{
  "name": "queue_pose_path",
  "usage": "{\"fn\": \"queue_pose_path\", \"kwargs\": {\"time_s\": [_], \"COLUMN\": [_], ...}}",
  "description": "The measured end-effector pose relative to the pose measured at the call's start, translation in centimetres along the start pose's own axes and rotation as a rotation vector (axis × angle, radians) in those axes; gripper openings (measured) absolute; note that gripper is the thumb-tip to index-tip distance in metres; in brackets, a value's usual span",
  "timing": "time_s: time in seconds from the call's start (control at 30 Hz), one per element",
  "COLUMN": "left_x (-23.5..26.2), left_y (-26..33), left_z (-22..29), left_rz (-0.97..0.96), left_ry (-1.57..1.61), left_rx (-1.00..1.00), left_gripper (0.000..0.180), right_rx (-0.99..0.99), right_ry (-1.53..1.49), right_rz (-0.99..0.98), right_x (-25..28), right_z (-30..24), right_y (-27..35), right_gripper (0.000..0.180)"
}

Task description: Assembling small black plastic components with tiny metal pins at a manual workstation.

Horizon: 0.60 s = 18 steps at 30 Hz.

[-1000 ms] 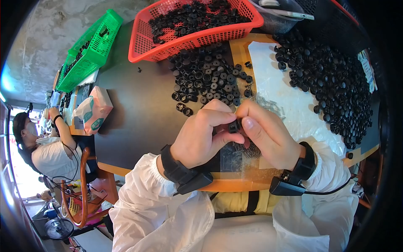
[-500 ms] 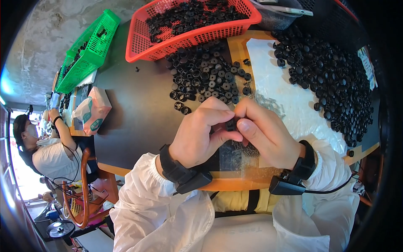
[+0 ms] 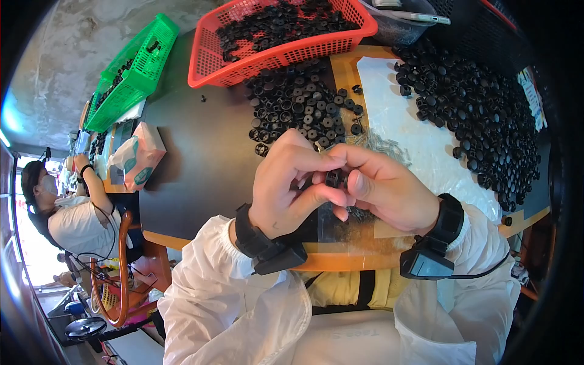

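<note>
A small black plastic part (image 3: 333,179) is pinched between my two hands above the table's front half. My left hand (image 3: 281,191) is closed on it, thumb below and index finger above. From the other side my right hand (image 3: 392,191) closes around it, its thumb bent against the part's right side. The fingers cover much of the part, so its full shape is hidden. Just beyond the hands lies a pile of round black plastic caps (image 3: 310,109), some with a centre hole. Small clear or metallic pins (image 3: 389,147) lie loose beside my right hand.
A red basket (image 3: 280,59) of black parts stands at the back. Far right, a large heap of black knobs (image 3: 480,121) covers part of a white sheet (image 3: 380,91). On the left are a tissue pack (image 3: 145,155), a green basket (image 3: 137,79) and a seated person (image 3: 82,225).
The hands have shifted slightly; the right hand has opened its thumb a little away from the left, and more of the black part shows. The part has turned between the fingers.
</note>
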<state>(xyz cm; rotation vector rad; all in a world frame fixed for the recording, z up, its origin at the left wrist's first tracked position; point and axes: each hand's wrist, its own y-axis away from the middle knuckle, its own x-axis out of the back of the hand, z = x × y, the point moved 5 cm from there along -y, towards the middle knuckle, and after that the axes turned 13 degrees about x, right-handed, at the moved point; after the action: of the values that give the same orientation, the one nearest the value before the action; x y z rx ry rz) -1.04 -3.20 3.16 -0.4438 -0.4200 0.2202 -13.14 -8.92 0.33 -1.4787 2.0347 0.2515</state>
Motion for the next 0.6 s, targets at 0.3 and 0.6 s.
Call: {"fn": "queue_pose_path", "kwargs": {"time_s": [0.3, 0.6], "left_x": [-0.6, -0.4], "left_y": [0.3, 0.3], "left_z": [-0.5, -0.5], "left_rz": [0.020, 0.036], "left_ry": [0.052, 0.025], "left_rx": [-0.017, -0.014], "left_gripper": [0.036, 0.038], "right_rx": [0.004, 0.052], "right_ry": [-0.221, -0.109], "right_rz": [0.088, 0.090], "right_x": [-1.1, -1.0], "right_z": [0.9, 0.8], "right_y": [0.9, 0.7], "right_gripper": [0.040, 0.044]}}
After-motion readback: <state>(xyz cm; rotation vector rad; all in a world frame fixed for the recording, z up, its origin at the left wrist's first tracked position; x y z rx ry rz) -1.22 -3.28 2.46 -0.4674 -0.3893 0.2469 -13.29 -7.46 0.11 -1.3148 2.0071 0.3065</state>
